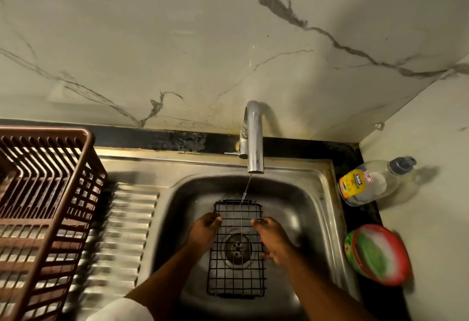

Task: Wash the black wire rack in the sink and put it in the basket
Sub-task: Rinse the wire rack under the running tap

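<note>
The black wire rack [236,267] sits in the steel sink [312,209], over the drain, its long side running away from me. A thin stream of water falls from the chrome tap [253,143] onto the rack's far edge. My left hand [205,232] holds the rack's left edge, fingers curled at the wire. My right hand [275,240] holds the right edge, fingers wrapped around the frame. The brown plastic basket [83,188] stands on the drainboard at the left.
A ridged steel drainboard [127,232] lies between basket and sink. On the black counter at the right lie a dishwash liquid bottle [368,183] on its side and a round red-and-green tub [378,254] with a scrub pad. A marble wall rises behind.
</note>
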Motion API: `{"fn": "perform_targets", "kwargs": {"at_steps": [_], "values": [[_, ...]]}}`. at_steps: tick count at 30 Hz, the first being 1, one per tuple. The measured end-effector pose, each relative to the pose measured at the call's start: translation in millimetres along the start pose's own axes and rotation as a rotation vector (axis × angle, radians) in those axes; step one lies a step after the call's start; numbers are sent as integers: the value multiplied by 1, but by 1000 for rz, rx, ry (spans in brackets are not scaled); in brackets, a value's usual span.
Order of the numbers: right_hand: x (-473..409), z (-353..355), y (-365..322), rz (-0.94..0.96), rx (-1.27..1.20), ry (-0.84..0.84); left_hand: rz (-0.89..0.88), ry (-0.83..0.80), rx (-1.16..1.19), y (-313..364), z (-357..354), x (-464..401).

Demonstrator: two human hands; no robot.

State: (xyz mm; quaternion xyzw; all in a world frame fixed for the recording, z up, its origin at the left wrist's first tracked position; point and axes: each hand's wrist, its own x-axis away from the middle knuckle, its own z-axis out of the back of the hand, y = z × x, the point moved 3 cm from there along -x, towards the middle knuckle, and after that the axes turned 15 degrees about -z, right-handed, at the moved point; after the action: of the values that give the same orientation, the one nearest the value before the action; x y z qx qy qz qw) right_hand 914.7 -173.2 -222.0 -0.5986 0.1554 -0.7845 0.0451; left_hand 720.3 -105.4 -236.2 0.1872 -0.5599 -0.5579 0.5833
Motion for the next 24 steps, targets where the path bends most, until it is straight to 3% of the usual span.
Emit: {"fn": "perform_targets", "kwargs": {"at_steps": [7,12,16,19,24], "values": [[14,-2,0,44,6,2,-40,40,-119,14,2,5],[44,15,0,150,-62,-28,-210,69,-148,36,18,23],[72,35,-12,323,45,175,-359,116,-166,55,26,36],[103,46,-34,468,-85,110,-393,154,-51,73,30,46],[113,62,-53,413,-300,12,-440,95,193,86,39,53]]}}
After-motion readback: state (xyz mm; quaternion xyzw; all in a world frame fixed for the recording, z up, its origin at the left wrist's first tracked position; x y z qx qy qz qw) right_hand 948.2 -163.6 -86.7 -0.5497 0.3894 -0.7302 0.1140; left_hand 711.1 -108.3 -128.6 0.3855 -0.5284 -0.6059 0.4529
